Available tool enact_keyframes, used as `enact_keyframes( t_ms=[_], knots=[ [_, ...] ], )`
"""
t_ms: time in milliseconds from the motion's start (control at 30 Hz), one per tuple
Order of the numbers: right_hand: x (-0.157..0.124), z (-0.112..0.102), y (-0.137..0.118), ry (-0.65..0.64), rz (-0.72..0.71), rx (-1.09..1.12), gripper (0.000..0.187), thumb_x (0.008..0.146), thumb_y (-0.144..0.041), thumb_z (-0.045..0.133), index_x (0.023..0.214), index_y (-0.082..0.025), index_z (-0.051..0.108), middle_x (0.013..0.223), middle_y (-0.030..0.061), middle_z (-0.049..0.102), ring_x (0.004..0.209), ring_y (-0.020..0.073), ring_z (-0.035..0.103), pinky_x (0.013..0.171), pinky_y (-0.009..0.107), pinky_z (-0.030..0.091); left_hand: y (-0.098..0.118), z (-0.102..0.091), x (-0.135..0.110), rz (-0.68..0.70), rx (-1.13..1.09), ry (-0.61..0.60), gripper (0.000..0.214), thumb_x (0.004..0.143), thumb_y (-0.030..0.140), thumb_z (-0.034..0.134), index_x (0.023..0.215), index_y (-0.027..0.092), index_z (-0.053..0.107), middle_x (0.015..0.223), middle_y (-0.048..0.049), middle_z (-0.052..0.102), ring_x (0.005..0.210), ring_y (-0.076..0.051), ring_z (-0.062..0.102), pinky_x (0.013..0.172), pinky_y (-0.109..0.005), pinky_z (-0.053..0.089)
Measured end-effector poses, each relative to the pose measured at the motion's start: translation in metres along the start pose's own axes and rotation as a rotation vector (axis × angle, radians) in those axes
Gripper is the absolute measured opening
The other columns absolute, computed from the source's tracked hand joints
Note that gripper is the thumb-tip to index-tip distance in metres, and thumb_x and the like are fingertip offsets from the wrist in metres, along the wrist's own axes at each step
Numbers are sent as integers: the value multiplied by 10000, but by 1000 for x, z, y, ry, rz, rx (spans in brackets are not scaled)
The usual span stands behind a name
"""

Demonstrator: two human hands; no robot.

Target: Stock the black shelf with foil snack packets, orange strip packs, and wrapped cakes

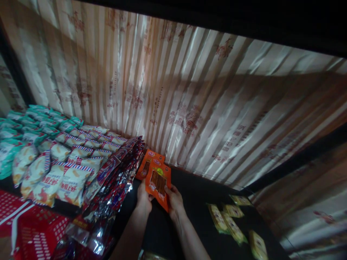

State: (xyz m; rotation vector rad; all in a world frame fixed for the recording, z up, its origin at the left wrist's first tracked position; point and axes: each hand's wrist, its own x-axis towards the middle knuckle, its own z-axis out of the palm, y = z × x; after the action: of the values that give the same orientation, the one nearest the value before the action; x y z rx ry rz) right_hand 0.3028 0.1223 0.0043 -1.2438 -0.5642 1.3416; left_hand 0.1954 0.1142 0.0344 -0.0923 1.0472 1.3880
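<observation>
Both my hands hold an orange snack packet (pixel 158 183) upright over a dark shelf (pixel 195 195). My left hand (pixel 143 200) grips its lower left edge and my right hand (pixel 175 200) grips its lower right edge. A second orange packet (pixel 148 161) stands just behind it, against the striped backdrop. To the left of my hands a row of shiny red and silver packets (pixel 119 173) leans along the shelf.
White packets with red and blue trim (pixel 70 169) and teal packets (pixel 32 122) fill the shelf at left. Several yellow-green packets (pixel 233 224) lie flat at right. A red basket (pixel 32 231) sits at lower left. A striped foil curtain (pixel 189 101) backs the shelf.
</observation>
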Motion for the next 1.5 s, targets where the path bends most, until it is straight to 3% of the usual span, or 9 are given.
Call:
enact_keyframes(
  t_ms=[167,367,600,900,1100,1267,1500],
  knots=[
    [19,10,-2,31,-53,-171,282,547,-276,636,806,-181,577,691,27,686,653,183,656,590,263,496,2,-1,4,-50,-82,32,279,838,374,445,1000,177,559,841,-48,635,632,-132,606,607,-270,496],
    [38,20,4,78,-108,-317,281,604,-275,555,857,-160,597,777,65,702,663,177,658,595,253,496,5,-1,5,-20,-78,79,393,844,459,403,1086,169,513,979,-113,600,794,-179,605,701,-311,506],
    [50,25,15,119,-191,-505,314,645,-295,531,903,-140,621,874,91,704,748,181,661,620,231,486,5,-1,6,45,-141,107,343,843,439,402,1022,172,520,1016,-109,570,931,-188,591,830,-316,482],
    [52,29,17,169,-265,-690,375,667,-269,554,1006,-118,606,854,96,695,737,190,647,651,247,470,2,1,9,116,-131,87,148,789,230,496,899,170,574,953,-70,611,962,-156,586,926,-305,431],
    [49,29,15,132,-277,-877,484,730,-257,527,1202,-156,495,890,63,694,771,177,654,692,248,473,1,0,6,171,21,106,185,791,232,499,949,176,578,1028,-78,616,964,-180,590,874,-332,456],
    [42,34,9,90,-306,-1031,367,763,-233,509,1113,-141,567,1040,95,673,929,190,633,804,244,446,2,-1,0,139,139,128,229,790,249,511,1010,196,544,1104,-85,589,965,-197,585,739,-299,484],
    [35,40,2,51,-315,-1183,357,793,-232,491,1131,-149,574,1071,91,663,975,190,619,811,234,431,0,-4,1,117,288,160,208,781,237,473,977,209,535,906,-41,604,745,-152,566,592,-241,417]
  ],
)
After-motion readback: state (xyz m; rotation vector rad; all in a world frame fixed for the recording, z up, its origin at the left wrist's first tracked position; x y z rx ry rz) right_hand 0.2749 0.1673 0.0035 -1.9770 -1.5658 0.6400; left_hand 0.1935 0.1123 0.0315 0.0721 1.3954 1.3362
